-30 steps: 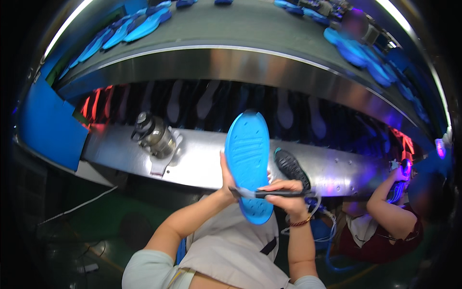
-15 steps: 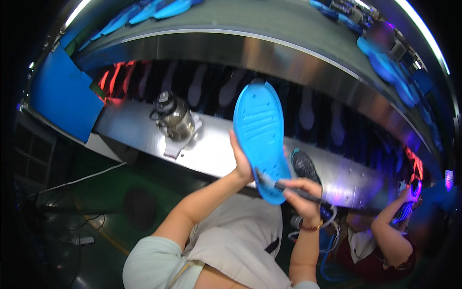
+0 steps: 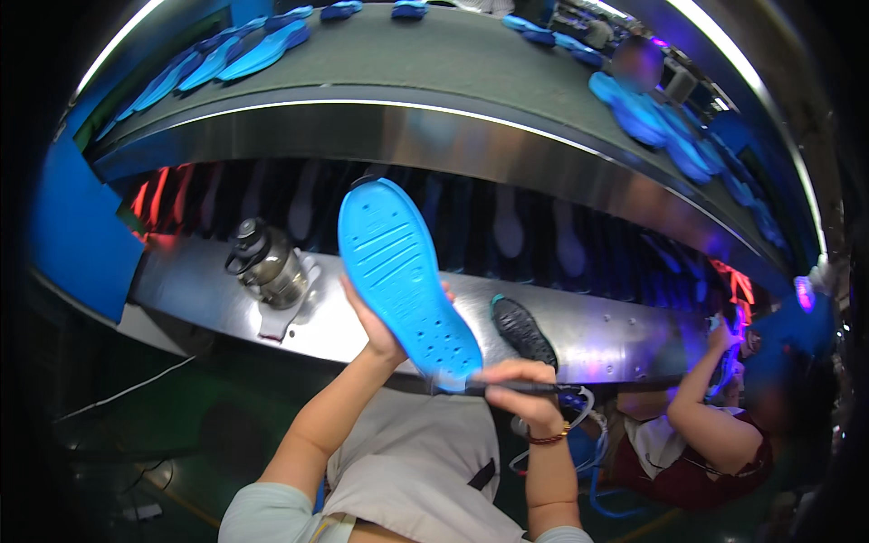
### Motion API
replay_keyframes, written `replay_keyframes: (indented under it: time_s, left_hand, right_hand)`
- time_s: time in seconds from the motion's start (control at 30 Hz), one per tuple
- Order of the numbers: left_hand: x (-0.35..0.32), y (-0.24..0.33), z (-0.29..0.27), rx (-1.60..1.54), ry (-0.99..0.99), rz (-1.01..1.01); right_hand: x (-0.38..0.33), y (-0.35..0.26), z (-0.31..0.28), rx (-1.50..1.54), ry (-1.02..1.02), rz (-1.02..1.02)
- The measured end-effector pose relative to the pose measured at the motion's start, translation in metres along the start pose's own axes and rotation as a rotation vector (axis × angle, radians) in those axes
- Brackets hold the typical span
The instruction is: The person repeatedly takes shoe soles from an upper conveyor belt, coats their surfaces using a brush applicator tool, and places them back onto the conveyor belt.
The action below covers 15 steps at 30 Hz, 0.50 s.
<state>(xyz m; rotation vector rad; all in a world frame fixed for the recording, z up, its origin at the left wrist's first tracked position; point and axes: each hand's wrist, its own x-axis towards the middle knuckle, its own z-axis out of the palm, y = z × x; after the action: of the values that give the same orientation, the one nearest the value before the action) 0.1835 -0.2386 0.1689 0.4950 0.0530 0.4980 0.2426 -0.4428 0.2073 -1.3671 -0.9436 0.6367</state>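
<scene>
A bright blue shoe sole (image 3: 391, 240) is tilted up over the metal bench, its grooved and dimpled face toward me. My left hand (image 3: 376, 321) is closed around its edges near the middle, with fingertips showing at the far side. My right hand (image 3: 528, 391) grips a slim black-handled brush (image 3: 507, 386). Its pale tip, blurred, touches the lower end of the sole. A white tube seems to run from the handle's rear. To the right, a dark patterned sole-shaped piece (image 3: 523, 330) with a teal tip lies on the bench.
A clear bottle (image 3: 272, 271) with a black lid stands left on the bench (image 3: 348, 337). Behind it hang dark sole-shaped pieces (image 3: 509, 222) below a conveyor (image 3: 380, 68) carrying blue soles (image 3: 262, 50). A co-worker's arm (image 3: 701, 398) is at the right.
The view has shifted, so the bench and bottle appear lower and further left. My right hand has moved the brush tip from the sole's side edge to its lower end.
</scene>
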Motion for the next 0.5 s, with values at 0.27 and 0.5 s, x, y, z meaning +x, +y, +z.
replay_keyframes:
  time_s: [0.27, 0.5]
  left_hand:
    - [-0.004, 0.000, 0.005, -0.018, -0.012, -0.034]
    - [-0.006, 0.003, 0.007, 0.017, 0.012, -0.048]
  right_hand:
    - [-0.006, 0.007, -0.002, 0.088, -0.232, -0.024]
    - [-0.006, 0.014, 0.009, -0.180, -0.091, -0.082]
